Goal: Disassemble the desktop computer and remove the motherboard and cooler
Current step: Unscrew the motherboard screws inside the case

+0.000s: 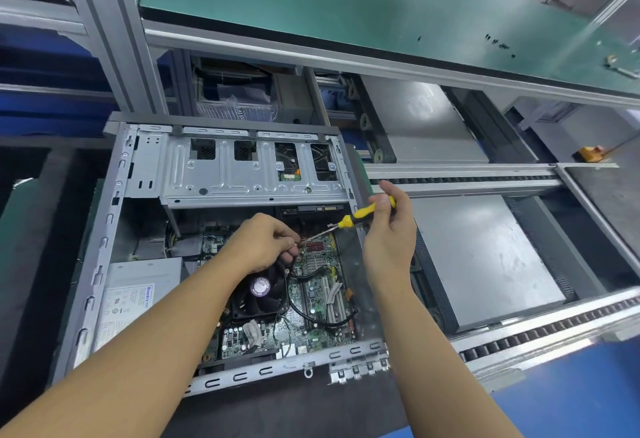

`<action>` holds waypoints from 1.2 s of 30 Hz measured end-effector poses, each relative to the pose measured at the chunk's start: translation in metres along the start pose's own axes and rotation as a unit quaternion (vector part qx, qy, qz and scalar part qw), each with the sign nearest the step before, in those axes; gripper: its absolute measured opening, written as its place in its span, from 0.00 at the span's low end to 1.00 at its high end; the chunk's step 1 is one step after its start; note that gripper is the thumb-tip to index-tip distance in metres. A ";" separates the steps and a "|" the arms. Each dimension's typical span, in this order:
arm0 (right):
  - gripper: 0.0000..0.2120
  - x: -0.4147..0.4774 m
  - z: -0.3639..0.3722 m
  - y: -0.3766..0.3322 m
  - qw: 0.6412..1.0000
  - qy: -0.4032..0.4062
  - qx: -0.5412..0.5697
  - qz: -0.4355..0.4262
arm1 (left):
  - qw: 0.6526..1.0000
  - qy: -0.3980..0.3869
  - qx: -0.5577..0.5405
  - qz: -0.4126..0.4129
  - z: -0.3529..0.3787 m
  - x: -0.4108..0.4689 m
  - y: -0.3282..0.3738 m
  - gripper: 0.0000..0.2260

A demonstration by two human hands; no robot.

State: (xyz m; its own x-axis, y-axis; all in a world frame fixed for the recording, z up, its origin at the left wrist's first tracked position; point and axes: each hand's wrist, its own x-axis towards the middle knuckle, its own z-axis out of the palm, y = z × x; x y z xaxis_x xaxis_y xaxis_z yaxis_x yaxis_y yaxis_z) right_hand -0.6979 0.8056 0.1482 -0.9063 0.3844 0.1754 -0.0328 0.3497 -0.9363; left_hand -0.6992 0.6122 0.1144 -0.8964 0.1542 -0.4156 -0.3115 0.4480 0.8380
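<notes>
The open desktop case (114, 215) lies flat in front of me, its green motherboard (313, 302) exposed inside. The black cooler fan (259, 293) sits on the board with a purple sticker at its hub. My left hand (263, 243) reaches into the case just above the fan, its fingers curled and pinching something small near the board's upper edge; what it pinches is hidden. My right hand (389, 229) grips a yellow-and-black screwdriver (353, 218), whose metal tip points down-left toward the fingertips of my left hand.
A silver drive cage (242, 167) spans the top of the case, and a grey power supply (138, 292) fills its left side. Black cables (311, 316) loop over the board. Conveyor rails and grey pallets (485, 257) run to the right. Several loose screws (500, 43) lie on the green shelf above.
</notes>
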 end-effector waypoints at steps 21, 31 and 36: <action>0.09 -0.104 0.127 -0.091 0.880 -0.247 0.343 0.216 | 0.758 0.185 -0.625 -0.006 -0.152 -0.199 -0.085 0.13; 0.07 -0.160 0.183 -0.138 0.826 -0.339 0.358 0.275 | 0.734 0.326 -0.595 -0.038 -0.157 -0.269 -0.144 0.09; 0.06 -0.177 0.196 -0.135 0.831 -0.383 0.322 0.243 | 0.866 0.299 -0.350 -0.198 -0.126 -0.271 -0.180 0.09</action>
State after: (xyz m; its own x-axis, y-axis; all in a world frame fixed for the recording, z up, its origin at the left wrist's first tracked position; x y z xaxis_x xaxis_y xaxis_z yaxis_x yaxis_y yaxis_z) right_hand -0.6156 0.5226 0.1836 -0.8727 -0.3959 -0.2856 0.4205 -0.3126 -0.8517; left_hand -0.4400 0.3789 0.1210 -0.6142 -0.4657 -0.6371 -0.5586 -0.3136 0.7678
